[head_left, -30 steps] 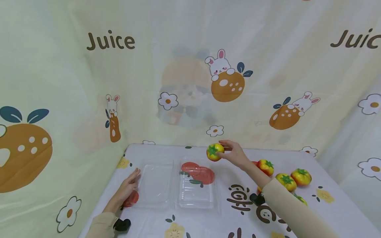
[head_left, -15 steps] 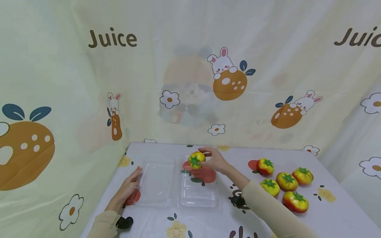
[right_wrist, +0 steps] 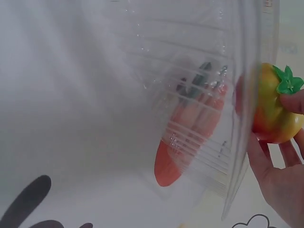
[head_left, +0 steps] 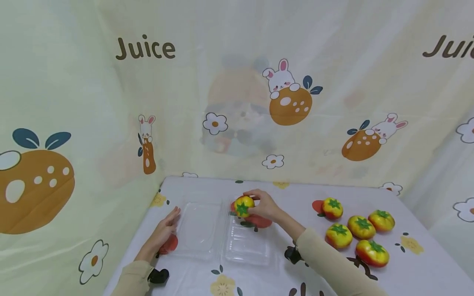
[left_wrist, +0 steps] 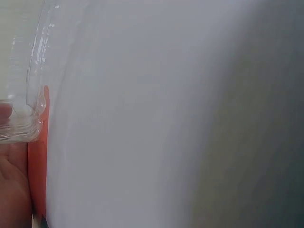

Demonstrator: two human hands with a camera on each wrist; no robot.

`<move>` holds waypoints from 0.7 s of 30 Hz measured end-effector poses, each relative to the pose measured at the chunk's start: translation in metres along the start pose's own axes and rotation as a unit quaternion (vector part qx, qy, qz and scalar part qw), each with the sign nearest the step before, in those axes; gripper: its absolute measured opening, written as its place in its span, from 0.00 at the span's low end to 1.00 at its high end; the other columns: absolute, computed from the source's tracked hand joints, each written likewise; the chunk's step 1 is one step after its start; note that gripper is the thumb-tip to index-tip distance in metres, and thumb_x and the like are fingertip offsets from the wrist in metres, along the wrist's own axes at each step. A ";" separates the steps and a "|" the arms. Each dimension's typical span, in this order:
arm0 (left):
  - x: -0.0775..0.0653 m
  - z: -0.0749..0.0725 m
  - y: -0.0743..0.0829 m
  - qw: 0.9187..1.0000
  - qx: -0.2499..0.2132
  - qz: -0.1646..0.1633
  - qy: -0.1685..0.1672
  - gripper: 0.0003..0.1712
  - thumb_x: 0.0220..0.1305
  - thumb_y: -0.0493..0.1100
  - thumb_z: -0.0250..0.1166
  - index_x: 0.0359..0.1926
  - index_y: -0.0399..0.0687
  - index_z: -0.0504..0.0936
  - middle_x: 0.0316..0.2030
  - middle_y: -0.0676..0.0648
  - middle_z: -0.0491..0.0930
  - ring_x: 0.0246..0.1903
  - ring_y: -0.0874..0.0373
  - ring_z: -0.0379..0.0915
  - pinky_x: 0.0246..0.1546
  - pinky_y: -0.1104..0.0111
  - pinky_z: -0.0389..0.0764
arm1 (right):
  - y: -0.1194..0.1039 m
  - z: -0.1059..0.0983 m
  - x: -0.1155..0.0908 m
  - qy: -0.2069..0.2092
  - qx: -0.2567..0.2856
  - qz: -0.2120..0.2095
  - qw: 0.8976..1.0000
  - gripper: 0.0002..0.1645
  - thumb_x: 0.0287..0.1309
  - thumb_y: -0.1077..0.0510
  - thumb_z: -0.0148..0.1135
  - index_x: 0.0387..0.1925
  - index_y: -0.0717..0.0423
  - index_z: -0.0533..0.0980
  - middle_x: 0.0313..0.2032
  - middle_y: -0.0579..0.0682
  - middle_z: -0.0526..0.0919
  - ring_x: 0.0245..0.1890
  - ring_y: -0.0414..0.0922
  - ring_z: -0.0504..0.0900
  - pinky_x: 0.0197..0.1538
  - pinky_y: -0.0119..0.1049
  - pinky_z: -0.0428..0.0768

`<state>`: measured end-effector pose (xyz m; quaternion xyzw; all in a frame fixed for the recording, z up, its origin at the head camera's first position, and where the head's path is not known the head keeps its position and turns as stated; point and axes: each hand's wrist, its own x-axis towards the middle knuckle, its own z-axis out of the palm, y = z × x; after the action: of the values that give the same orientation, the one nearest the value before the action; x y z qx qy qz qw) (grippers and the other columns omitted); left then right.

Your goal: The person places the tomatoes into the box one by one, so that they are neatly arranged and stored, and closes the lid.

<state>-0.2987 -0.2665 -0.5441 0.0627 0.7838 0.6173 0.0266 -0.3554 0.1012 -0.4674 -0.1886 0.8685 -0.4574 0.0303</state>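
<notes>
In my right hand (head_left: 266, 206) I grip a yellow-and-red persimmon (head_left: 243, 206) with a green leafy top, thumb and fingers around its sides. It is over the far part of the right half of a clear plastic clamshell box (head_left: 246, 246), which lies unfolded on the table. The right wrist view shows the persimmon (right_wrist: 273, 111) just beyond the box's clear wall (right_wrist: 244, 123); whether it touches the box I cannot tell. My left hand (head_left: 163, 230) lies along the left edge of the box's other half (head_left: 198, 230), fingers fairly straight, a fingertip (left_wrist: 4, 111) visible at the plastic.
Several more persimmons (head_left: 361, 227) lie grouped on the right of the table. A white printed cloth (head_left: 296, 283) with fruit and flower pictures covers the table. Printed curtains (head_left: 237, 98) hang behind it and at both sides.
My right hand has carried the persimmon leftward and then lower, from beyond the box's right side to over its right half. My left hand has stayed at the box's left edge.
</notes>
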 end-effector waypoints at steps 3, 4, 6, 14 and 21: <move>0.000 0.001 -0.001 1.000 0.009 0.002 -0.003 0.44 0.52 0.20 0.47 0.73 0.30 0.54 0.77 0.36 0.41 0.73 0.42 0.46 0.68 0.53 0.52 | 0.003 0.003 0.000 -0.004 -0.006 -0.008 1.000 0.30 0.47 0.69 0.71 0.56 0.57 0.79 0.55 0.54 0.79 0.53 0.57 0.77 0.51 0.46 0.81; 0.000 0.001 0.000 1.000 0.009 0.002 -0.002 0.44 0.52 0.20 0.48 0.73 0.30 0.54 0.77 0.36 0.41 0.73 0.42 0.46 0.68 0.52 0.52 | 0.004 0.003 0.001 -0.003 -0.008 -0.012 1.000 0.30 0.47 0.69 0.71 0.56 0.58 0.79 0.54 0.55 0.79 0.53 0.57 0.77 0.51 0.46 0.81; 0.000 0.002 0.000 1.000 0.011 0.005 -0.001 0.43 0.52 0.20 0.48 0.73 0.30 0.54 0.76 0.36 0.42 0.73 0.42 0.46 0.68 0.51 0.52 | 0.006 0.005 0.001 0.000 -0.009 -0.015 1.000 0.31 0.47 0.70 0.70 0.56 0.58 0.79 0.54 0.55 0.79 0.53 0.57 0.77 0.52 0.47 0.80; -0.001 0.002 -0.001 1.000 0.014 0.008 0.006 0.43 0.51 0.20 0.49 0.73 0.28 0.55 0.76 0.34 0.43 0.72 0.41 0.48 0.67 0.60 0.56 | 0.008 0.009 0.004 0.003 -0.013 0.015 1.000 0.31 0.49 0.71 0.68 0.58 0.57 0.78 0.57 0.53 0.79 0.54 0.55 0.76 0.53 0.48 0.79; 0.001 0.000 -0.002 1.000 0.005 0.002 0.009 0.41 0.56 0.21 0.48 0.73 0.30 0.55 0.76 0.35 0.43 0.73 0.43 0.47 0.54 0.78 0.66 | 0.009 0.010 0.007 0.003 -0.007 0.017 1.000 0.32 0.49 0.73 0.67 0.58 0.57 0.78 0.56 0.54 0.80 0.55 0.56 0.76 0.55 0.49 0.78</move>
<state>-0.2996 -0.2665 -0.5465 0.0588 0.7869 0.6141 0.0180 -0.3622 0.0950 -0.4795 -0.1729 0.8749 -0.4511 0.0344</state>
